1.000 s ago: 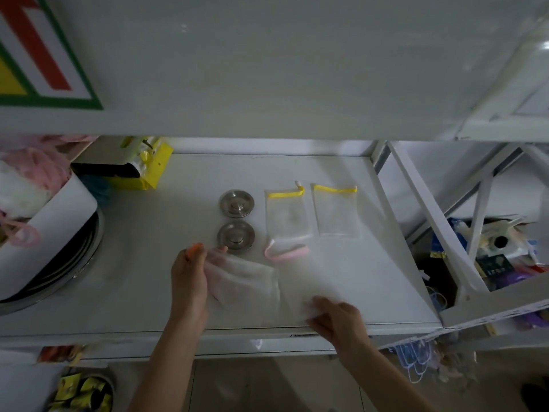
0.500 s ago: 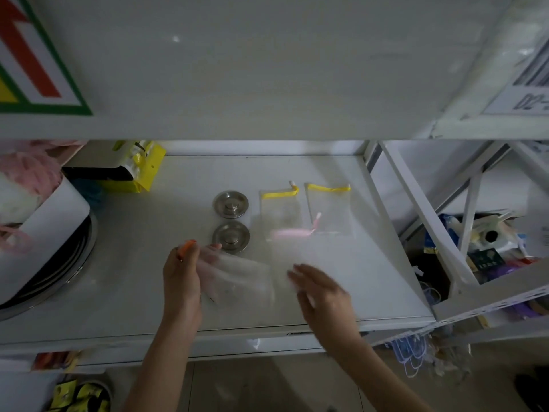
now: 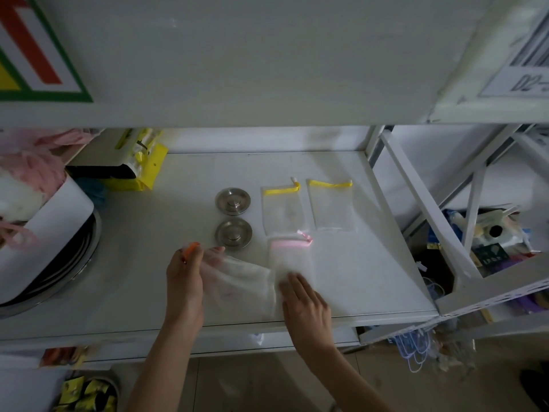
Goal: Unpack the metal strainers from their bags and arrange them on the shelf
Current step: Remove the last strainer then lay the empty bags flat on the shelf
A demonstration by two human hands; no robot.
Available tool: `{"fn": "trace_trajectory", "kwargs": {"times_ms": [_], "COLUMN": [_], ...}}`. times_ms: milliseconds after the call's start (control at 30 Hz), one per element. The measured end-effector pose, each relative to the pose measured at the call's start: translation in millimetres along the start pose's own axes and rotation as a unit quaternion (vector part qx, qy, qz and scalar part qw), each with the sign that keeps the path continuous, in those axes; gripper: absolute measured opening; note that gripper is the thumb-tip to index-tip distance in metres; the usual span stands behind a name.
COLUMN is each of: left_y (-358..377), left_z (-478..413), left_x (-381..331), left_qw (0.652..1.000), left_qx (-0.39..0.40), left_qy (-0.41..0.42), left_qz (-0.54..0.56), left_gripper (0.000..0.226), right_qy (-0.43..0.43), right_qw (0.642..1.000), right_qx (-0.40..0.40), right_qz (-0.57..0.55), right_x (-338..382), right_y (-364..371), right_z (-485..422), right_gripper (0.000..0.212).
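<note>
Two round metal strainers lie one behind the other on the white shelf. To their right, two empty mesh bags with yellow trim lie flat side by side. A pink-trimmed bag lies flat in front of the left yellow one. My right hand rests flat with its fingertips on that bag's near end. My left hand grips the orange-trimmed end of another mesh bag, which stretches towards my right hand. What is inside this bag I cannot tell.
A white box over stacked metal pans fills the shelf's left. Yellow packets sit at the back left. An upper shelf board overhangs. White frame bars and a cluttered neighbouring shelf stand on the right.
The pink-trimmed bag left my right hand and now lies flat in front of the left yellow bag. My right hand reached forward, then came down on its near end. My left hand kept its bag.
</note>
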State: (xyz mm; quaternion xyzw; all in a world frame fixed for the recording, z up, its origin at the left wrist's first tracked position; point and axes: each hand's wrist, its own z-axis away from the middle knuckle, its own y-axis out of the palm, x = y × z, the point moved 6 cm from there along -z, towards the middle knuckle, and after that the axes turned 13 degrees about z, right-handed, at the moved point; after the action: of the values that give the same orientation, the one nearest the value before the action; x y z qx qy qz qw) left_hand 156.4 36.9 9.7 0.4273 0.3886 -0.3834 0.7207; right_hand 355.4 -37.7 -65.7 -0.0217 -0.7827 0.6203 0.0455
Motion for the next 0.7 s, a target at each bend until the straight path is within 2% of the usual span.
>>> {"fn": "trace_trajectory", "kwargs": {"times_ms": [200,300,367,400,433,467,500,533,567,600,633,667,700], "left_y": [6,17,29,36,44,52,60,68,75,82,90,97,103], "left_z": [1,7,13,17,21,25,30,34,38,42,44,46,46], "left_x": [3,4,10,16,21,26,31,34,36,38,42,47,53], "left_qw": [1.0,0.999,0.994,0.99,0.983,0.977,0.972,0.969,0.968,0.967,0.963,0.957,0.949], "left_qx": [0.015,0.053,0.095,0.123,0.151,0.175,0.191,0.201,0.206,0.215,0.229,0.247,0.263], "left_qy": [0.0,-0.011,-0.046,-0.072,-0.101,-0.122,-0.133,-0.133,-0.12,-0.1,-0.077,-0.053,-0.028], "left_qz": [0.001,0.002,-0.011,-0.012,-0.012,-0.018,-0.032,-0.052,-0.074,-0.098,-0.118,-0.141,-0.172], "left_gripper": [0.014,0.016,0.018,0.018,0.021,0.026,0.029,0.025,0.018,0.012,0.009,0.009,0.009], "right_qy": [-0.003,-0.007,0.01,0.04,0.093,0.155,0.212,0.258,0.286,0.296,0.291,0.282,0.271], "right_qw": [0.999,0.988,0.972,0.952,0.911,0.842,0.75,0.654,0.579,0.537,0.528,0.549,0.599], "right_qx": [0.031,0.064,0.057,0.052,0.057,0.079,0.109,0.147,0.182,0.209,0.224,0.231,0.229], "right_qz": [-0.04,-0.141,-0.229,-0.3,-0.397,-0.511,-0.618,-0.696,-0.741,-0.762,-0.766,-0.752,-0.718], "right_x": [-5,-10,-20,-28,-35,-40,-43,-44,-45,-48,-53,-58,-66], "right_y": [-3,-16,-30,-37,-45,-48,-48,-49,-49,-49,-50,-52,-54], "right_z": [-7,-2,-1,-3,-5,-7,-10,-12,-13,-14,-16,-16,-16], "right_gripper": [0.04,0.058,0.048,0.04,0.034,0.029,0.029,0.038,0.052,0.062,0.066,0.063,0.057]}}
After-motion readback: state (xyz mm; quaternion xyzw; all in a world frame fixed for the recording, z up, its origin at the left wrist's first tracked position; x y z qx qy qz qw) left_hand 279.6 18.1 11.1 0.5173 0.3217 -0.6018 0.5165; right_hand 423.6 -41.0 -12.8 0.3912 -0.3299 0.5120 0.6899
